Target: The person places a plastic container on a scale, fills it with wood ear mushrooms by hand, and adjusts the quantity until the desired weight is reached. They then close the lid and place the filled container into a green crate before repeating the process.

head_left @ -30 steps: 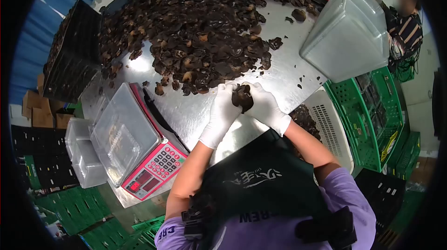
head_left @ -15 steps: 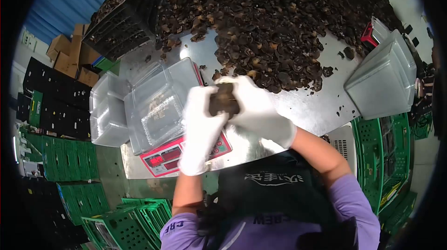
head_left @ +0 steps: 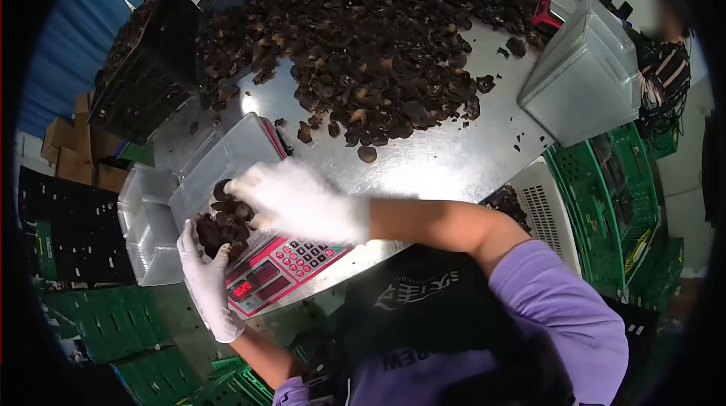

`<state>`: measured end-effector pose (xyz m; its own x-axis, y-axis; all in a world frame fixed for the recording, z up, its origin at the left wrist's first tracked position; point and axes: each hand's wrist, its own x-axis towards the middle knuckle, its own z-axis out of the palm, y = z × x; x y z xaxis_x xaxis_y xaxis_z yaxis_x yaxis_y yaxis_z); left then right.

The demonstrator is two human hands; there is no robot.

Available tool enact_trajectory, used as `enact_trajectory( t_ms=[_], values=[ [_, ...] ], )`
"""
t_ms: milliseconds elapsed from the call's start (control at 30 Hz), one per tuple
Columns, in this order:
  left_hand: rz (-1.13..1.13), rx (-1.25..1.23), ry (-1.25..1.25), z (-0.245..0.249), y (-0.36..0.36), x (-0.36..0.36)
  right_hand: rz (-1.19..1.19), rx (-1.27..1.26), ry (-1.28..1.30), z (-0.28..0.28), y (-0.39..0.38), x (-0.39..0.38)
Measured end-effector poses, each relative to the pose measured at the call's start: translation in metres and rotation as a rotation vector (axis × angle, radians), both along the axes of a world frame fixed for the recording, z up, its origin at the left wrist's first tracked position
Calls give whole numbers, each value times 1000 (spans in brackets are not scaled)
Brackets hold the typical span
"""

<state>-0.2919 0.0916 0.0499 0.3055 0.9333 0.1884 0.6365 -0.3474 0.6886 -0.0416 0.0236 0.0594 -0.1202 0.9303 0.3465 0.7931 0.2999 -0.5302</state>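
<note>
A dark brown clump of wood ear mushrooms (head_left: 225,226) lies in the clear plastic box on the scale (head_left: 291,266). My gloved left hand (head_left: 203,281) cups the near left side of the clump, thumb and fingers around it. From the right, my gloved right hand (head_left: 291,198) reaches over the scale, its fingertips curled on mushroom pieces at the clump's upper edge. The red scale display is lit beside my left hand. A clear lid (head_left: 234,150) lies behind the clump.
A large heap of wood ear mushrooms (head_left: 378,51) covers the back of the metal table (head_left: 423,168). Stacked clear boxes (head_left: 147,217) stand left, a tall stack of tubs (head_left: 582,77) right. A black crate (head_left: 147,66) tilts at back left; green crates (head_left: 605,202) stand right.
Both hands have moved left and down, from holding a mushroom clump together in front of the heap to the box on the scale. The clump now sits there; my view has shifted.
</note>
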Motion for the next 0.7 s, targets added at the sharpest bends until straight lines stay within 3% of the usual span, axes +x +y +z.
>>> enact_trajectory(
  t_ms=[33, 100, 133, 167, 233, 300, 333, 367, 433, 467, 600, 667, 700],
  values=[
    [3, -4, -6, 4, -4, 2, -83, -32, 3, -19, -4, 23],
    [85, 367, 461, 22, -21, 13, -231, -200, -51, -52, -20, 74],
    [96, 448, 432, 26, -27, 18, -289, -240, -164, -71, -31, 88],
    [69, 456, 252, 44, -42, 42, -348, -283, -275, -89, -41, 97],
    [-93, 405, -27, 78, -76, 88, -346, -194, -280, -123, -58, 106],
    [-501, 447, -93, 110, -107, 117, -334, -100, -290, -142, -66, 108],
    [-907, 390, 163, 143, -105, 132, -372, -73, -293, -149, -68, 106],
    [-905, 378, 162, 130, -122, 153, -409, -48, -292, -155, -70, 105],
    [-932, 518, -752, 96, -173, 200, -419, 56, -244, -157, -84, 105],
    [-942, 574, -589, 123, -178, 202, -435, 112, -85, -152, -93, 106],
    [-908, 613, -583, 139, -189, 239, -519, 157, 244, -134, -126, 127],
    [-1736, 196, 100, 190, -166, 246, -669, 183, 527, -125, -128, 137],
    [-1687, 182, 28, 185, -170, 243, -751, 179, 684, -111, -124, 148]
  ],
)
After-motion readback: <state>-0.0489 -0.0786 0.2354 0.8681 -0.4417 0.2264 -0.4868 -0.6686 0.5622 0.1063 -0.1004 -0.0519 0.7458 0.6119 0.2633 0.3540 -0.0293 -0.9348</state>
